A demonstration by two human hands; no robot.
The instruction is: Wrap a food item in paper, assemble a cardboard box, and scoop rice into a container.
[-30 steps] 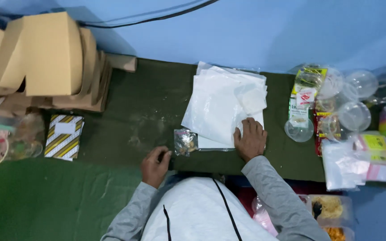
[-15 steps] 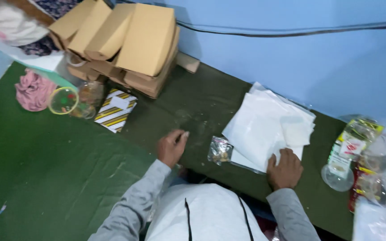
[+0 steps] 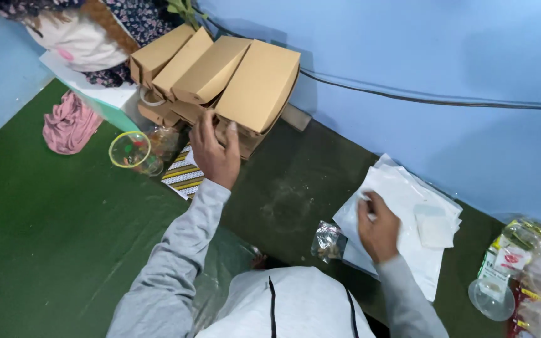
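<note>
My left hand (image 3: 215, 150) reaches out to the stack of brown cardboard boxes (image 3: 233, 78) against the blue wall, fingers spread at the lower front of the stack, nothing held. Just under it lies a striped yellow-and-black packet (image 3: 183, 175). My right hand (image 3: 377, 225) rests on the near edge of a pile of white plastic bags (image 3: 408, 219), fingers curled and pinching a sheet. A small clear pouch (image 3: 328, 241) with brownish bits lies on the green cloth left of the pile.
A round clear lid with a yellow rim (image 3: 130, 150) and a pink cloth (image 3: 70, 122) lie at left. Clear plastic cups (image 3: 489, 299) and coloured snack packets (image 3: 511, 253) crowd the right edge. A black cable (image 3: 421, 99) runs along the wall.
My left hand has risen from the cloth in front of me and moved out to the cardboard boxes. The view has swung left. My right hand has lifted slightly on the white bags.
</note>
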